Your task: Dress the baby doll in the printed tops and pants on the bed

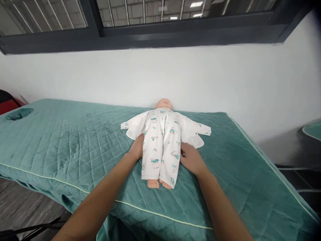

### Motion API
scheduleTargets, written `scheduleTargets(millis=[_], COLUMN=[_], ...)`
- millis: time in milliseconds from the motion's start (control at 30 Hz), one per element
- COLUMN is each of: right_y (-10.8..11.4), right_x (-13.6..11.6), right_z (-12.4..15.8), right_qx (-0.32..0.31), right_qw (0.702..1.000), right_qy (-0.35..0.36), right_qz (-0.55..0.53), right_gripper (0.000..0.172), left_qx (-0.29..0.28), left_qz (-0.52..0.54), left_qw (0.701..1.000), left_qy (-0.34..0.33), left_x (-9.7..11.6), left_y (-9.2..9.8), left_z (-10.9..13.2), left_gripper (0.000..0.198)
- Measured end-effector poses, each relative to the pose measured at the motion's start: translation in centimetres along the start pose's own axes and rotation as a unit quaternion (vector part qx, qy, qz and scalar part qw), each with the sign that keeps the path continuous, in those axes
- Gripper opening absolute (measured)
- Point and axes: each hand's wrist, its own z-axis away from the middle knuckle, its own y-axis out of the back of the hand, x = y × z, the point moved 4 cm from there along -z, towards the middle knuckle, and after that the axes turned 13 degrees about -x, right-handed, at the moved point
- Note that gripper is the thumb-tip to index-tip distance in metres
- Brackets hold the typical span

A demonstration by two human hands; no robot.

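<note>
A baby doll (164,103) lies on its back on the green quilted bed cover, its head by the wall and its bare feet (153,183) towards me. White trousers (153,150) with a small green print lie over its legs and reach up the front of its body. Its white long-sleeved top (192,130) is spread out on both sides. My left hand (136,147) is closed at the left edge of the trousers, fingertips hidden by the cloth. At the opposite edge, my right hand (192,159) has its fingers curled in against the trouser leg.
The bed cover (82,140) has pale piping along its edges and a hole (19,114) at the far left. Behind it rise a white wall (100,77) and a dark window frame (155,36). A red and black object (7,103) stands at the left edge.
</note>
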Motion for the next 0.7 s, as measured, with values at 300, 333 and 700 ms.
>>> scheduleTargets(millis=[300, 333, 700], right_y=[0.4, 0.4, 0.5], right_x=[0.1, 0.2, 1.2], right_z=[-0.1, -0.1, 0.3], right_qx=[0.038, 0.048, 0.081], right_qw=[0.999, 0.999, 0.993], right_qy=[0.006, 0.003, -0.089], right_qz=[0.009, 0.016, -0.010], right_gripper=[0.022, 0.022, 0.028], left_qx=[-0.020, -0.021, -0.017], left_qz=[-0.062, -0.072, 0.015], left_qw=[0.998, 0.997, 0.998], left_qy=[0.015, 0.018, 0.054], left_x=[-0.2, -0.2, 0.5], left_y=[0.0, 0.0, 0.8], left_z=[2.8, 3.4, 4.9], left_gripper=[0.025, 0.026, 0.023])
